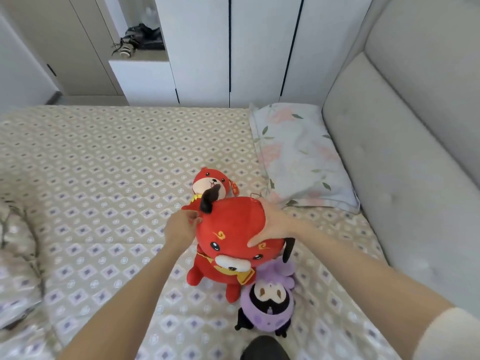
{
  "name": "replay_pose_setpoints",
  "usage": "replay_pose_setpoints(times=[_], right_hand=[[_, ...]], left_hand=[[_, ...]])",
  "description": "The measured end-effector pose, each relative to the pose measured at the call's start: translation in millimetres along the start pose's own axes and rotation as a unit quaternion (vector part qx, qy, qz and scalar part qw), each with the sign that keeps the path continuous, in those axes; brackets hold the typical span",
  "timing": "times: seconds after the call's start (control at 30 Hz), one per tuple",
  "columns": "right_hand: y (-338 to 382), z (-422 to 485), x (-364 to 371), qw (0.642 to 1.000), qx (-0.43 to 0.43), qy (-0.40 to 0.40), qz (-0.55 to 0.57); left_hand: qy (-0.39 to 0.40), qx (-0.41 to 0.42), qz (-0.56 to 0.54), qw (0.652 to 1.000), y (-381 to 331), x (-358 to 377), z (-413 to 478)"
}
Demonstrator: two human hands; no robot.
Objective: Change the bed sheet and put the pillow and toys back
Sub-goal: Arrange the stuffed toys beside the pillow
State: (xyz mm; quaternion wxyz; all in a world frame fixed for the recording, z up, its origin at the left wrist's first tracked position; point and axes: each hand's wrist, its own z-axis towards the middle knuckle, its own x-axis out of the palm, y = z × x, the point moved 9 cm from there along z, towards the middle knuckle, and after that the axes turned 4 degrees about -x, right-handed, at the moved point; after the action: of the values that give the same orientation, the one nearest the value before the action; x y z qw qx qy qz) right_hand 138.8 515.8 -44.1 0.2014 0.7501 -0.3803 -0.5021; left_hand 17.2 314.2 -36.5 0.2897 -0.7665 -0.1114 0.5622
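A big red plush ox (pixel 233 237) with black horns stands upright on the patterned bed sheet (pixel 104 165). My left hand (pixel 181 227) pinches its left side below the horn. My right hand (pixel 272 224) lies spread over the top right of its head, fingers and thumb curved round it. A smaller red plush toy (pixel 210 181) sits just behind it. A purple plush toy (pixel 270 302) lies against its front right foot. The floral pillow (pixel 298 154) lies flat at the padded headboard.
The grey padded headboard (pixel 402 152) runs along the right. A bunched blanket or sheet (pixel 18 255) lies at the bed's left edge. White wardrobe doors (pixel 259 48) stand behind the bed. A dark object (pixel 265 349) shows at the bottom edge.
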Motion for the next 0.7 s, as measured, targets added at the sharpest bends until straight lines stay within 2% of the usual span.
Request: replay_pose_setpoints(times=[0.1, 0.2, 0.4, 0.7], right_hand=[[10.0, 1.6, -5.3, 0.995, -0.055, -0.060, -0.062], [11.0, 1.1, -14.3, 0.989, -0.055, -0.114, -0.081], [-7.8, -3.8, -52.0, 0.975, 0.064, -0.199, -0.073], [-47.0, -72.4, -178.0, 0.933, 0.191, -0.304, -0.009]], left_hand=[[0.024, -0.012, -0.035, 0.999, 4.4, 6.6, 1.7], [0.068, -0.015, -0.065, 0.995, -2.5, 16.8, 3.4], [0.114, 0.007, -0.150, 0.982, -54.7, 15.9, 11.7], [0.193, 0.132, -0.164, 0.958, -205.7, 28.3, 6.2]])
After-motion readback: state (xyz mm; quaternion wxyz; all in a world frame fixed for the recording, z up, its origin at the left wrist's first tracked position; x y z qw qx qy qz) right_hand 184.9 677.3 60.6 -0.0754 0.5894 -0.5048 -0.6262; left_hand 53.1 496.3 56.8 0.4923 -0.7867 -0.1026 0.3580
